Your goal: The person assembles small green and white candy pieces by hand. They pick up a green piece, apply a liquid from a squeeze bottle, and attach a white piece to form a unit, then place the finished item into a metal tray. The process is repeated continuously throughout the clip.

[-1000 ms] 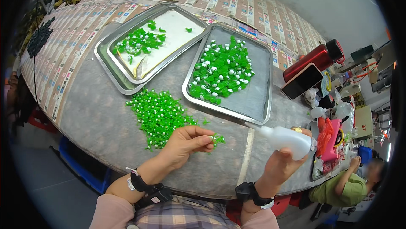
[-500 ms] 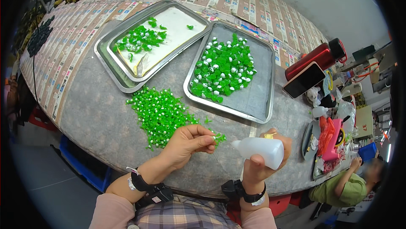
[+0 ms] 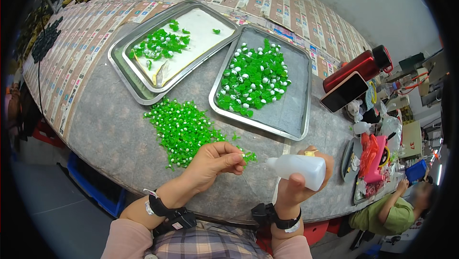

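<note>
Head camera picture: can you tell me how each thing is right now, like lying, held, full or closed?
Left hand: pinching a small green piece.
Right hand: gripping the bottle.
Bottle: sideways, nozzle toward left hand.
Green pile: loose on the table.
Right tray: partly filled.
Left tray: mostly bare.
Red flask: lying, closed.
Phone: screen dark.

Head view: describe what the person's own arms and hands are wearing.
Both hands are bare. The left hand has a black strap with a buckle and a thin white band at the wrist. The right hand has a black strap with a boxy black unit. Pale pink sleeves cover both forearms.
</note>
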{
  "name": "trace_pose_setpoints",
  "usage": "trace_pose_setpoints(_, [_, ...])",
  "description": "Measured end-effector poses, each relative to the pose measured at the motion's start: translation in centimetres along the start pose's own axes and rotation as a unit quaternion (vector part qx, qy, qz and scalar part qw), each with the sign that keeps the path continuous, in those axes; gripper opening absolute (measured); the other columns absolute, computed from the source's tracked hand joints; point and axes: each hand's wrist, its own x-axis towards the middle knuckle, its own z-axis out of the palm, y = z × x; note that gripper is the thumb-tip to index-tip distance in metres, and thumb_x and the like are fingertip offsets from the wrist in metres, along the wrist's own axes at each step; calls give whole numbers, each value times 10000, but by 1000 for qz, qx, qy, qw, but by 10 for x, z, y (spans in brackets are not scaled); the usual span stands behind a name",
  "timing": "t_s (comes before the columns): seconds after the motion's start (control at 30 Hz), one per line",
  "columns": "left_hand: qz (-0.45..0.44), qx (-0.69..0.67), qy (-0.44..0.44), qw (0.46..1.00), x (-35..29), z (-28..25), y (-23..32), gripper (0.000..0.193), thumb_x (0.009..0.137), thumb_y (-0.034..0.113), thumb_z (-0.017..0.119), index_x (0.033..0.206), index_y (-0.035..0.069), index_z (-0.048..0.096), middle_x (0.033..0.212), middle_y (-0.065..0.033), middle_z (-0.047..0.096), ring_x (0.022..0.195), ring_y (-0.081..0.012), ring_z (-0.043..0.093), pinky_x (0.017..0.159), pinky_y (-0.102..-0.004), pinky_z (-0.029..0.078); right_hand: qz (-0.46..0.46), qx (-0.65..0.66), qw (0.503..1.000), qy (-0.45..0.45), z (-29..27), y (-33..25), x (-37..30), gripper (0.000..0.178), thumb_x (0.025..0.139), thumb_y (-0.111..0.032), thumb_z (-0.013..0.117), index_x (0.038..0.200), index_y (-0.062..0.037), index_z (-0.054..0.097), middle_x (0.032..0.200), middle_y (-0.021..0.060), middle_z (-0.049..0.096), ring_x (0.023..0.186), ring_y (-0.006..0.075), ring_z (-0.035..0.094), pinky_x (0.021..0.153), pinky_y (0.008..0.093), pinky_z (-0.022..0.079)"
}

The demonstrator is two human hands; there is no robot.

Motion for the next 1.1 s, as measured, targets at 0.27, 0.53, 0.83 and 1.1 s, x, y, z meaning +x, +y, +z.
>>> trace_pose_setpoints(0.27, [-6,6,2,1000,0,0,0,94,765,117,577,794,31,553,726,-70,592,634,-132,572,603,-271,488,-12,-66,997,-28,2,0,2,552,592,-443,703,866,-28,463,729,31,424,639,156,434,587,292,358])
trace_pose_setpoints(0.53, [128,112,1,985,-1,0,-4,107,756,47,576,850,-3,564,778,-56,591,713,-107,563,657,-219,460,15,-34,999,9,-1,-3,2,552,622,-511,640,797,-37,418,709,28,387,575,140,400,552,279,351])
trace_pose_setpoints(0.83, [141,130,21,981,-1,1,-3,98,727,-8,584,822,4,564,808,-69,569,713,-140,566,658,-253,475,23,-46,998,-19,0,-3,0,555,613,-517,643,782,-36,423,689,28,388,568,138,399,533,269,349])
trace_pose_setpoints(1.1, [148,123,17,981,-2,0,-3,109,752,31,575,858,4,569,782,-48,590,720,-92,552,653,-207,448,50,-11,995,82,-19,0,10,505,628,-384,685,870,-18,434,740,31,450,629,118,456,630,254,403])
